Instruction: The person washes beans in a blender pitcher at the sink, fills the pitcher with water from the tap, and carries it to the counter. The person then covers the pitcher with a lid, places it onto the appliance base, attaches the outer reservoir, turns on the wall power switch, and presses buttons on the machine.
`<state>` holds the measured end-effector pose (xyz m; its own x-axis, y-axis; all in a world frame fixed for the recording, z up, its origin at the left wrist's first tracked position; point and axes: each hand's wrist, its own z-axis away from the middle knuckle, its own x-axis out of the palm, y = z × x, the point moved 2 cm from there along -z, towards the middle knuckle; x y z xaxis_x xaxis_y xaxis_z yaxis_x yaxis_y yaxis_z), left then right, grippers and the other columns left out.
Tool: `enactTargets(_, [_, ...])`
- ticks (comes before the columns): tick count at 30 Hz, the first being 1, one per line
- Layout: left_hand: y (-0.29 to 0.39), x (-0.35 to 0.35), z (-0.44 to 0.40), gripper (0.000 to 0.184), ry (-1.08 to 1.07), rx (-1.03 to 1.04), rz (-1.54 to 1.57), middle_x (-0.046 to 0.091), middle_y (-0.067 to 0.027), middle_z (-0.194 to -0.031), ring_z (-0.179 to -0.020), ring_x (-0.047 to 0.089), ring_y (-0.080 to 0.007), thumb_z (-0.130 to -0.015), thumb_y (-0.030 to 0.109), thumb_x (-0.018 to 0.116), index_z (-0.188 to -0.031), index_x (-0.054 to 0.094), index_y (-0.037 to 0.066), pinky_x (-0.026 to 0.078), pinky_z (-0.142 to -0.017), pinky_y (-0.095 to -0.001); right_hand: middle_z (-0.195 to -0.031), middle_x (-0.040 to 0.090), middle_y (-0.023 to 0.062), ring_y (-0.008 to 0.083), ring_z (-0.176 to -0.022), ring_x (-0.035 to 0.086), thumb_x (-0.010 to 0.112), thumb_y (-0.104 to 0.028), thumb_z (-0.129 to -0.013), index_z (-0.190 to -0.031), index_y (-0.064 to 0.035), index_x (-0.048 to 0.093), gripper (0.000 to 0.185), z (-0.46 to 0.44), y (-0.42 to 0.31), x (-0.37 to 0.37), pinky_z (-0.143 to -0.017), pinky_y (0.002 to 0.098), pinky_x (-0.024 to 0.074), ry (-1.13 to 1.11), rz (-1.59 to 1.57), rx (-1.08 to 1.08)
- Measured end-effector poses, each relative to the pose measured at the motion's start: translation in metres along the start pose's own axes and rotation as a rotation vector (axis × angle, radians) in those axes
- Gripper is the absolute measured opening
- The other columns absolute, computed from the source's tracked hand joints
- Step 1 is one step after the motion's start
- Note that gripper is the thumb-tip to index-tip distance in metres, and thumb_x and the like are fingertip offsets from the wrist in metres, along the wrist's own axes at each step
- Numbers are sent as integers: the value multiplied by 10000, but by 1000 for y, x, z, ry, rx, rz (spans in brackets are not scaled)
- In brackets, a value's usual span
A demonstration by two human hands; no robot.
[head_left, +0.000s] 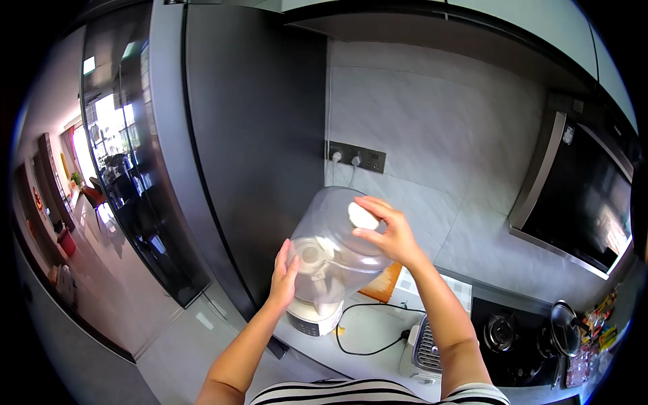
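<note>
A large clear plastic cover [325, 210] is tilted over a white countertop appliance [316, 318], which looks like a blender with a control panel on its front. My right hand [391, 236] grips the white round knob [362, 217] on the cover, thumb on one side and fingers on the other. Against the cover's left side rests my left hand [283, 280], its fingers extended along the plastic and holding it steady. Through the cover the pale lid and jug of the appliance show. Whether the cover's lower edge touches the base, I cannot tell.
A black cable [343, 341] loops over the white counter [368, 324] beside a toaster-like appliance [426, 347]. Behind stands a wooden board [383, 283]. Wall sockets [358, 156] hold two plugs. A dark fridge [260, 135] rises at left; a gas hob [499, 331] lies right.
</note>
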<state>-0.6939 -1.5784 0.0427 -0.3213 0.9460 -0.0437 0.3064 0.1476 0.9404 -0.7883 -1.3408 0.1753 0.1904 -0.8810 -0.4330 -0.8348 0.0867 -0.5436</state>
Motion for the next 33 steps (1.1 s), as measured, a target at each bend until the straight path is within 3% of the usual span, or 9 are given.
enactTargets(7, [-77, -43, -19, 695, -129, -79, 448, 348, -62, -1561, -1422, 334, -202, -1051, 555, 229, -1544, 247, 65, 252, -1168, -365, -1273, 626, 193, 300, -1130, 617, 851, -221, -741, -1287, -28, 613, 626, -30, 0, 93, -932, 369, 517, -97, 127, 4])
enactTargets(8, [-101, -48, -21, 726, -198, -116, 540, 175, -100, -1627, -1493, 162, -209, -1053, 532, 275, -1564, 142, 34, 141, -1206, -336, -1263, 630, 195, 301, -1127, 621, 854, -228, -737, -1283, -23, 613, 632, -28, 5, 102, -934, 369, 516, -104, 147, 9])
enactTargets(10, [-134, -48, -22, 679, -128, -127, 513, 381, -55, -1540, -1404, 363, -187, -1049, 561, 221, -1505, 335, 71, 263, -1160, -358, -1244, 640, 200, 304, -1120, 628, 859, -242, -728, -1276, -13, 613, 643, -24, 16, 117, -936, 371, 515, -112, 191, 22])
enactTargets(13, [-161, -46, -20, 694, -72, -198, 517, 378, -61, -1543, -1415, 351, -194, -1046, 570, 211, -1509, 322, 64, 250, -1169, -356, -1199, 658, 210, 307, -1090, 651, 871, -252, -708, -1274, 4, 606, 675, -20, 23, 130, -941, 367, 512, -121, 200, 133])
enactTargets(16, [-172, -51, -20, 755, -213, -241, 520, 156, -96, -1632, -1498, 151, -218, -1042, 577, 181, -1571, 107, 44, 110, -1215, -341, -1180, 664, 215, 307, -1066, 666, 871, -253, -707, -1278, 18, 598, 689, -11, 35, 139, -936, 368, 517, -126, 198, 197])
enactTargets(24, [-199, -51, -14, 766, -261, -292, 450, 146, -96, -1637, -1502, 147, -213, -1036, 589, 178, -1570, 123, 42, 100, -1215, -337, -1167, 673, 216, 345, -1128, 623, 876, -323, -656, -1236, 23, 630, 719, 6, 52, 148, -989, 400, 475, -116, 211, 297])
enactTargets(30, [-169, -64, -30, 778, -174, -203, 363, 144, -133, -1636, -1506, 136, -249, -1031, 599, 207, -1559, 171, 29, 94, -1220, -362, -1393, 531, 202, 346, -1338, 444, 772, -417, -795, -1401, -34, 504, 765, 24, 40, 132, -1108, 388, 352, -105, 479, 229])
enactTargets(31, [-166, -67, -35, 780, -170, -151, 358, 145, -138, -1635, -1506, 136, -254, -1030, 601, 210, -1559, 171, 30, 96, -1219, -366, -1521, 384, 205, 341, -1408, 357, 668, -387, -909, -1486, -33, 378, 736, 39, 63, 129, -1157, 380, 278, -106, 440, 328])
enactTargets(33, [-142, -69, -44, 761, -160, -84, 363, 155, -159, -1629, -1504, 143, -252, -1038, 573, 258, -1559, 171, 24, 114, -1212, -355, -1522, 371, 230, 336, -1424, 340, 610, -414, -947, -1507, -35, 335, 730, 63, 100, 130, -1165, 386, 270, -5, 184, 540])
